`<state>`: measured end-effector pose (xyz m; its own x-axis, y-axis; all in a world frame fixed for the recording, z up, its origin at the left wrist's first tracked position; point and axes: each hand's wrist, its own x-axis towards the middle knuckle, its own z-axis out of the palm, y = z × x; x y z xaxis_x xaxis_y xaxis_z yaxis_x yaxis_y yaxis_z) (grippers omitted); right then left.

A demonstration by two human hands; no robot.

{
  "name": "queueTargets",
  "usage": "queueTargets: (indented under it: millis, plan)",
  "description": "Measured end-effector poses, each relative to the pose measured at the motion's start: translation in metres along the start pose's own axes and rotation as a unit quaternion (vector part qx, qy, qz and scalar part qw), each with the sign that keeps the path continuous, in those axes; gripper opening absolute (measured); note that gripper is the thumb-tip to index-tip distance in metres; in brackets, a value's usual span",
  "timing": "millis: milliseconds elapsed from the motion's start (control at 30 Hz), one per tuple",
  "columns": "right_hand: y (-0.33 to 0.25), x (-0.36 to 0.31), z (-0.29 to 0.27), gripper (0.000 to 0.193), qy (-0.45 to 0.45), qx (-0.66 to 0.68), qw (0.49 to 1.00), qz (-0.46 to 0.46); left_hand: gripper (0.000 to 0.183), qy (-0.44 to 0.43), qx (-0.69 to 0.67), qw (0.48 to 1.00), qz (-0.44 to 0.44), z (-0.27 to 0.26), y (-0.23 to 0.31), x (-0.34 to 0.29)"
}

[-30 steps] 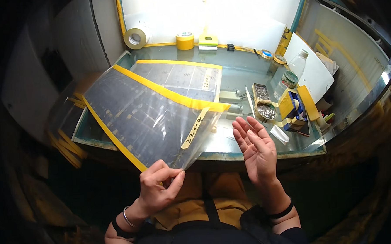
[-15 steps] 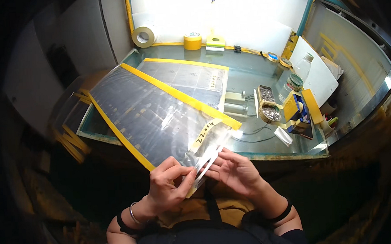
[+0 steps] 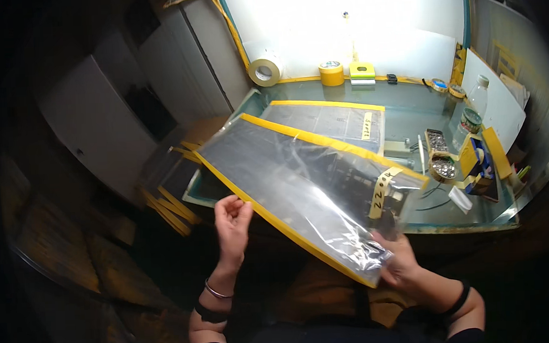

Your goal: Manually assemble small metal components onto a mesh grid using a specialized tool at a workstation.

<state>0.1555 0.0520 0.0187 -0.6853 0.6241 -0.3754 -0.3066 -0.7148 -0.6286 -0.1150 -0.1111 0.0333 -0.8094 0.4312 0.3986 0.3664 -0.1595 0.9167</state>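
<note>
right hand (image 3: pixel 401 261) pinching the near corner of a large clear plastic sleeve edged in yellow tape with a dark sheet inside (image 3: pixel 305 182), fingers closed on the crinkled plastic. sleeve held tilted above the near edge of the glass-topped table (image 3: pixel 407 113), far end reaching toward the table's left corner, near corner hanging over the lap. strip of yellow tape label (image 3: pixel 381 193) stuck near the sleeve's right edge. left hand (image 3: pixel 232 221) free — raised just beside the sleeve's long yellow edge, fingers loosely curled, gripping nothing; contact with the edge not clear. thin metal bracelet (image 3: pixel 217 291) on the left wrist, dark band (image 3: pixel 459 298) on the right. second flat dark sheet bordered in yellow tape (image 3: pixel 327 117) lying on the table behind the held one, partly covered by it. at the far wall: large roll of pale tape (image 3: pixel 264 71) leaning upright, small roll of yellow tape (image 3: pixel 331 73) lying flat beside it. right side of the table — small metal tray of tiny parts (image 3: pixel 435 141), clear plastic bottle (image 3: pixel 478 95), white board (image 3: pixel 501 103) leaning near the bottle.
</note>
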Motion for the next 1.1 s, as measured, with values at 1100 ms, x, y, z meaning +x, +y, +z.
queueTargets:
  millis: [1100]
  plan:
    - [-0.194, -0.34, -0.301, 0.024, 0.4, -0.329, 0.72, -0.462, 0.038, 0.354, -0.294, 0.885, -0.074, -0.172, -0.14, 0.304]
